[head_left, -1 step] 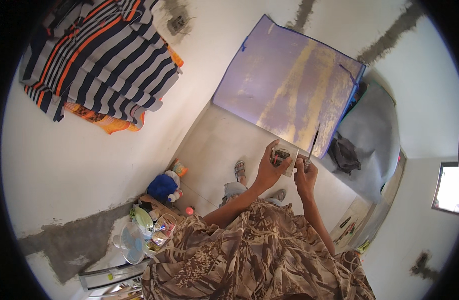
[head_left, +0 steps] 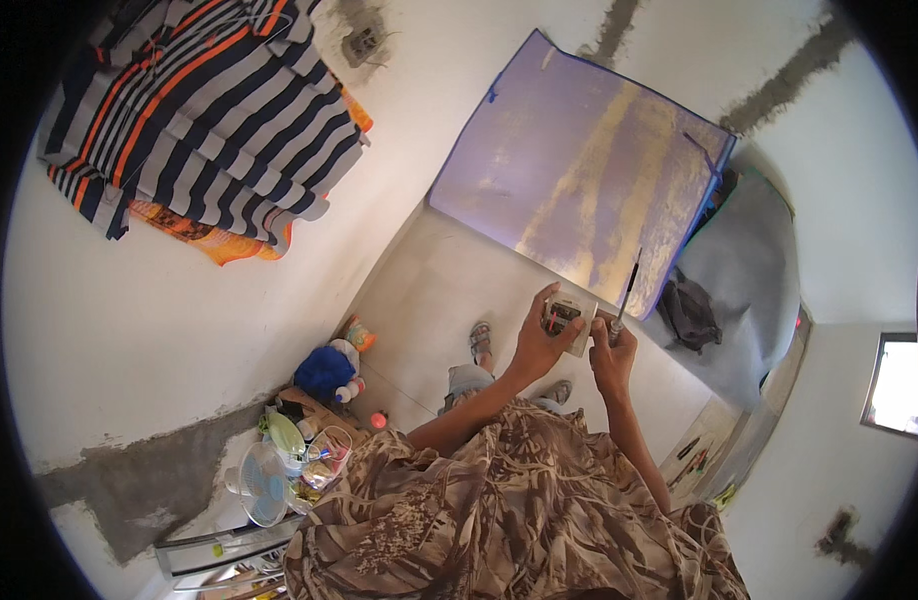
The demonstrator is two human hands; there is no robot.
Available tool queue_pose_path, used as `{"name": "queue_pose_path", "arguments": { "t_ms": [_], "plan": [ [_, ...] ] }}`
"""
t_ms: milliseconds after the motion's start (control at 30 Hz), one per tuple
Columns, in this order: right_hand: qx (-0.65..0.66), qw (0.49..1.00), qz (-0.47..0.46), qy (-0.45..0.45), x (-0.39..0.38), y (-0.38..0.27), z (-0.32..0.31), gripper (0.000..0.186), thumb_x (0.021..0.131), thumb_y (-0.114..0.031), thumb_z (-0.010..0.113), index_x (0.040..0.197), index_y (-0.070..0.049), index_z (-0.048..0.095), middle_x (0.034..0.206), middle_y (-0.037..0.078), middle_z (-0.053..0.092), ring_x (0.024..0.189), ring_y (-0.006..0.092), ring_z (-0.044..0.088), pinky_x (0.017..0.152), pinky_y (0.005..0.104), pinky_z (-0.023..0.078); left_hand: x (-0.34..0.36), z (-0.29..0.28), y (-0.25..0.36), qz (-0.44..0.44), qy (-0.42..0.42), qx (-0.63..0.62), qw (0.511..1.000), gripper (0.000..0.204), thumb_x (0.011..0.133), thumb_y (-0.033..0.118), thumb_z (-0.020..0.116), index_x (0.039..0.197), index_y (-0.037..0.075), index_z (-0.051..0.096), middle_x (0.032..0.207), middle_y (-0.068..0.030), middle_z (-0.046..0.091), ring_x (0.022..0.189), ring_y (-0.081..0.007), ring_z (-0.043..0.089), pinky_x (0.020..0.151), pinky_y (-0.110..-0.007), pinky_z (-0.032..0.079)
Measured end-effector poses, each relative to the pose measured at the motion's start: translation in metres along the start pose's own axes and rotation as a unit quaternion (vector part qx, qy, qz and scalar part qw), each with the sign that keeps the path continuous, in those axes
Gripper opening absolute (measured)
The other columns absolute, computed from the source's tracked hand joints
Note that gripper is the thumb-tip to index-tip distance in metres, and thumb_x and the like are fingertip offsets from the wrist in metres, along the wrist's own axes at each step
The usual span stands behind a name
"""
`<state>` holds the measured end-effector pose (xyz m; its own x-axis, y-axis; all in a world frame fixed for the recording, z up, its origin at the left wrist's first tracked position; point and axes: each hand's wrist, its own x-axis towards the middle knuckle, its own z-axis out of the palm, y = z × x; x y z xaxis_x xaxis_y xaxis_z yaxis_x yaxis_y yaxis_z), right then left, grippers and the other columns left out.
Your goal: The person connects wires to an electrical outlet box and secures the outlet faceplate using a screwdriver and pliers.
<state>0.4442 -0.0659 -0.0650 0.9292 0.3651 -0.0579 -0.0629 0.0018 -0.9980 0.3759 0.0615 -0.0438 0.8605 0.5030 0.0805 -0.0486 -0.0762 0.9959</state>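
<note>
So, going by the purple mat (head_left: 569, 190) with the blue edge and worn yellow patches: way off to its left there's a striped cloth (head_left: 239, 120) hanging on the wall, navy and grey with orange lines, with a bit of orange fabric (head_left: 194, 238) poking out underneath. Lower left of the mat we see a pale blue fan (head_left: 264, 485), a blue bundle (head_left: 326, 373) and 1 small pinkish-red ball (head_left: 379, 420). Our 2 sandalled feet (head_left: 481, 342) are on the floor just below the mat's near edge.

Our left hand (head_left: 537, 347) is right by that near edge too, fingers and thumb wrapped round the sides of 1 small pale electrical fitting (head_left: 561, 318), dark insides and a red bit showing. Just right of it, our right hand (head_left: 613, 355) has its fingers curled round the screwdriver (head_left: 631, 288), shaft sticking up toward the mat. Can't tell if those fingers also touch the fitting.

Right of the mat there's a crumpled black bag (head_left: 691, 310) on a grey sheet (head_left: 754, 260), and much farther right, 1 bright window (head_left: 899, 385).
</note>
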Motion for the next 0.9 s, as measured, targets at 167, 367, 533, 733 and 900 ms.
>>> {"name": "queue_pose_path", "arguments": {
  "t_ms": [167,367,533,733,900],
  "plan": [
    [-0.106,0.991,-0.083,-0.022,0.011,-0.023,0.029,0.031,0.098,-0.025,0.059,0.099,0.005,0.065,0.070,0.000,0.058,0.060,0.0055,0.047,0.053,0.0254,0.039,0.012,-0.029,-0.015,-0.017,-0.001,-0.008,1.000,0.072,0.089,0.031,0.072,0.144,0.005,0.035,0.108,-0.0115,0.060,0.094,-0.0152,0.060,0.080,-0.030,0.052],
    [-0.153,0.985,-0.067,-0.046,0.029,-0.053,0.073,0.025,0.096,-0.018,0.057,0.098,0.006,0.066,0.073,0.010,0.064,0.068,0.0121,0.054,0.062,0.0325,0.046,0.029,-0.056,-0.013,-0.083,0.030,-0.071,0.994,0.070,0.090,0.030,0.071,0.144,0.005,0.035,0.107,-0.0119,0.061,0.093,-0.0144,0.060,0.080,-0.029,0.051],
    [-0.161,0.983,-0.049,-0.077,0.046,-0.041,0.099,0.020,0.093,-0.014,0.062,0.095,0.004,0.067,0.073,0.010,0.064,0.068,0.0126,0.056,0.063,0.0313,0.046,0.043,-0.070,-0.021,-0.119,0.086,-0.101,0.984,0.066,0.093,0.028,0.067,0.146,0.008,0.034,0.094,-0.0067,0.058,0.071,-0.0090,0.056,0.053,-0.023,0.047],
    [-0.124,0.978,-0.043,-0.164,0.063,-0.042,0.102,0.024,0.095,-0.018,0.060,0.094,0.005,0.065,0.073,0.011,0.063,0.069,0.0118,0.054,0.062,0.0314,0.046,0.051,-0.082,-0.031,-0.092,0.111,-0.085,0.986,0.061,0.096,0.028,0.063,0.146,0.008,0.035,0.100,-0.0066,0.058,0.079,-0.0107,0.055,0.068,-0.026,0.049],
    [-0.047,0.986,-0.050,-0.152,0.081,-0.056,0.116,0.028,0.097,-0.022,0.058,0.092,0.005,0.064,0.073,0.007,0.063,0.069,0.0078,0.050,0.059,0.0286,0.043,0.066,-0.097,-0.003,-0.020,0.144,-0.005,0.989,0.056,0.098,0.023,0.058,0.146,0.007,0.036,0.108,-0.0076,0.058,0.092,-0.0138,0.056,0.085,-0.029,0.048]
  ]
}}
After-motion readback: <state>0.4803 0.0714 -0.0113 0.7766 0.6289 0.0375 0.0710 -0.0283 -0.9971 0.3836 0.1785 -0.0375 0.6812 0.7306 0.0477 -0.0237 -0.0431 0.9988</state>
